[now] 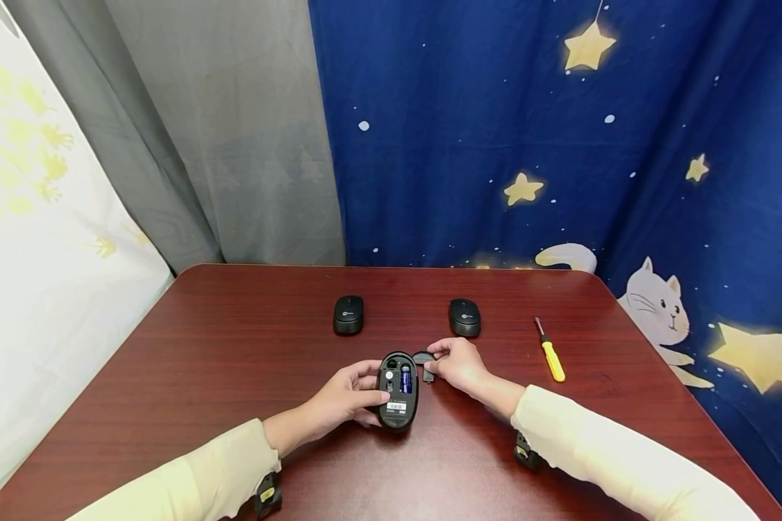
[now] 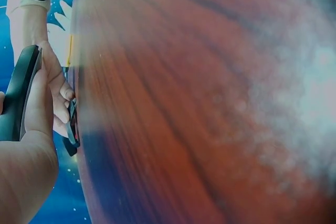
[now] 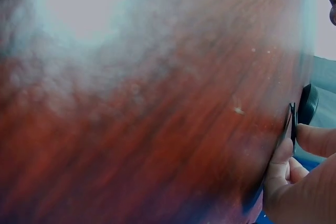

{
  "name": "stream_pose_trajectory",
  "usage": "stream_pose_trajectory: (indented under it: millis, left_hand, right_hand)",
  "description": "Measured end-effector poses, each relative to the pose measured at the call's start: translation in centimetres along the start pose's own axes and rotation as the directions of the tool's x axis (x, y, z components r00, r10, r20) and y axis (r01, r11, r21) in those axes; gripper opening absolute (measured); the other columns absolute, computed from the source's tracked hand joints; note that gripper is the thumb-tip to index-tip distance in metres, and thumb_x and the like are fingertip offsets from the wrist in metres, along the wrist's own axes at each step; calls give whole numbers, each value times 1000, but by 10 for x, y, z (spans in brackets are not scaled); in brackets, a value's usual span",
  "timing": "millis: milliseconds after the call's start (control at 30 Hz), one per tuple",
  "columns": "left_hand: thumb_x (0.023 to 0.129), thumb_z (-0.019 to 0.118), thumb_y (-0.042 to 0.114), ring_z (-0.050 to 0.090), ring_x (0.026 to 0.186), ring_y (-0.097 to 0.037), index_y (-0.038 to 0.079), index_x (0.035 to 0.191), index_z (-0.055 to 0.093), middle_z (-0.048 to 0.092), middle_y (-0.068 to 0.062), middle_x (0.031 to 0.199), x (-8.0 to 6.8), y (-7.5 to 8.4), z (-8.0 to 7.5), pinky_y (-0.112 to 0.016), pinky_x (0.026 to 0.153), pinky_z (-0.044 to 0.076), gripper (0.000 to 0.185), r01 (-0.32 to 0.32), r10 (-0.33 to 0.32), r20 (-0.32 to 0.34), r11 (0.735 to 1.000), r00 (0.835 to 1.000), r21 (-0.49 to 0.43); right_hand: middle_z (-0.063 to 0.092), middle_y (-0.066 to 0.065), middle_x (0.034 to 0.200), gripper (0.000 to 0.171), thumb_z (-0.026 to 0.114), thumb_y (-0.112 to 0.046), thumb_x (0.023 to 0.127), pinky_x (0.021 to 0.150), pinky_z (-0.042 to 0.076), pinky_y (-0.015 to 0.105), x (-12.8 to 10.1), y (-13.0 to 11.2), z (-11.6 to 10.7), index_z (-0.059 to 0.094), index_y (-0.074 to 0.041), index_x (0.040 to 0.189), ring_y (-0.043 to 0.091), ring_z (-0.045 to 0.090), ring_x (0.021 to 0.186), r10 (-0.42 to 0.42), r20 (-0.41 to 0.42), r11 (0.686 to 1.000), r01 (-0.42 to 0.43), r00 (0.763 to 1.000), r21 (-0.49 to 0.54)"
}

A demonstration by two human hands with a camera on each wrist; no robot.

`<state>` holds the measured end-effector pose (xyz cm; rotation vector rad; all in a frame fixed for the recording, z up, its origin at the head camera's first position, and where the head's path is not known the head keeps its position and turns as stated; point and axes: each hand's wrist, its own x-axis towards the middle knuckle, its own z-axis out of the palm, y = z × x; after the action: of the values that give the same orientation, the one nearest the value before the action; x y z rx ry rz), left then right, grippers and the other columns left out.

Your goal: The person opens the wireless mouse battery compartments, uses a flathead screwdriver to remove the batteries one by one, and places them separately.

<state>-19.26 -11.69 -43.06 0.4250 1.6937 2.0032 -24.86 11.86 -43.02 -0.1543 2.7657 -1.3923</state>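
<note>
**A:** ok so where's everything sitting? The upturned mouse (image 1: 397,391) is near the front middle of the table (image 1: 234,347), belly up, battery bay open with a blue-labelled battery (image 1: 405,378) showing inside. Long axis runs pretty much straight away from the person.

**B:** yep, and the left hand (image 1: 348,396) is wrapped round its left flank, fingers curled against the side, thumb on the underside. So that one's busy holding it steady.

**A:** and the battery cover (image 1: 423,359)?

**B:** right hand (image 1: 459,364) has it pinched at the fingertips, just off the mouse's far-right corner, basically touching the shell. Lies to the right of the bay and slightly beyond it, so the right hand is obviously the nearer one to the opening.

**A:** other stuff: two more black mice (image 1: 348,315) (image 1: 465,317) further back, and a yellow screwdriver (image 1: 550,351) off to the right, well apart from both hands.
</note>
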Motion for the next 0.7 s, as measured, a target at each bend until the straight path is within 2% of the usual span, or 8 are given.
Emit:
stream_pose_trajectory:
  millis: [500,700]
  left_hand:
    - [89,64,0,68,87,-26,-8,138,37,64,-23,112,-2,0,0,-40,65,59,57,1,-1,-11,1000,1000,25]
    - [89,63,-1,68,87,-27,-8,138,37,64,-24,112,-3,1,0,-39,65,59,57,-1,1,-12,1000,1000,29]
  right_hand:
    - [66,1,77,22,80,-3,74,68,52,29,-2,0,2,72,1,94,11,62,69,-55,-33,998,54,998,-35]
    - [66,1,77,21,80,-3,75,70,53,29,-2,2,3,73,0,94,11,63,70,-44,-34,999,43,998,-27]
